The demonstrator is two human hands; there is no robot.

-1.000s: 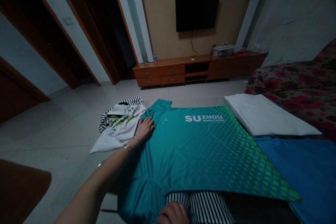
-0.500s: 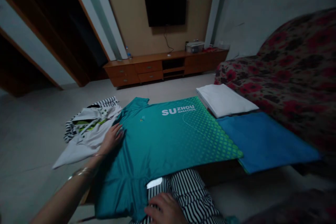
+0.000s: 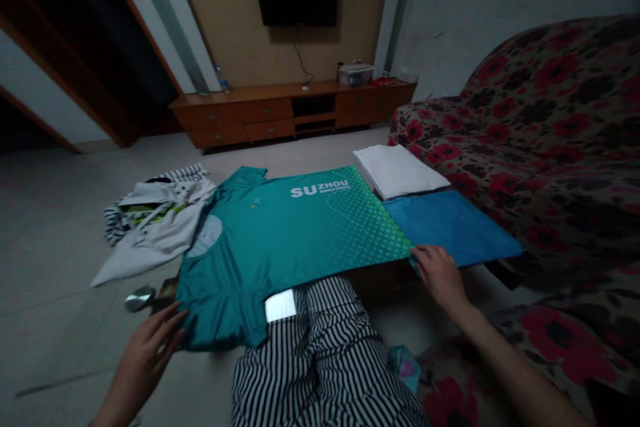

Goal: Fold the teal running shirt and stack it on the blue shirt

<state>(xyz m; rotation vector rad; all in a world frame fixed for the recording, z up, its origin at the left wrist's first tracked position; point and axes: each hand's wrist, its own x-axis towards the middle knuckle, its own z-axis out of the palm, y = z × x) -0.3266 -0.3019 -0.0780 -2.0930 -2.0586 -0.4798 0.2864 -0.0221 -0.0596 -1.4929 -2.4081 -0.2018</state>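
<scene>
A teal T-shirt lies spread flat, its neck to the left and its green dotted hem to the right, with "SUZHOU MARATHON" printed on it. My left hand is beside the near sleeve, fingers stretched out and apart; whether the fingertips touch the cloth I cannot tell. At the near hem corner, my right hand pinches the shirt's edge. Right of the hem lies a folded blue cloth, with a folded white cloth behind it.
Rumpled white and striped clothes are heaped at the left. My striped trouser legs are in front of the shirt, near a small white rectangle. A flowered sofa stands at the right, a wooden TV cabinet at the back.
My left hand has left the shirt's neck area and come nearer, to the near sleeve. My right hand has moved from my lap rightward to the hem corner. The view has shifted.
</scene>
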